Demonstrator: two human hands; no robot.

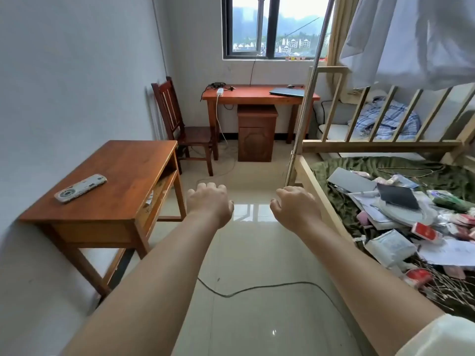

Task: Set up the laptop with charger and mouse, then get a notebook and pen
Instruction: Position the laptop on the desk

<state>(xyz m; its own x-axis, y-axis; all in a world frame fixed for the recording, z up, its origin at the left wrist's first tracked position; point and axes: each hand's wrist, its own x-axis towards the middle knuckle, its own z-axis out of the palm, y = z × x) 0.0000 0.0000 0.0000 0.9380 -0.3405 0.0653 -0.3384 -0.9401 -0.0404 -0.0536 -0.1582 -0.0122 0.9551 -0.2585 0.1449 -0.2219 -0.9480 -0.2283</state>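
A closed dark laptop (286, 92) lies on the right part of the far wooden desk (257, 97) under the window. A small mouse (291, 86) sits just behind it. At the desk's left end are a white charger brick (220, 92) with a white cable hanging down and a black power strip (218, 85). My left hand (209, 201) and my right hand (295, 205) are stretched out over the floor in the middle of the room, far from the desk. Both hang with fingers loosely curled and hold nothing. I cannot pick out a notebook or pen.
A low wooden table (123, 191) with a white remote (80, 188) stands at the left wall. A wooden chair (180, 124) stands left of the desk and a cabinet (257, 134) under it. A bed (321, 201) piled with papers and packets lines the right. A black cable (246, 290) crosses the floor.
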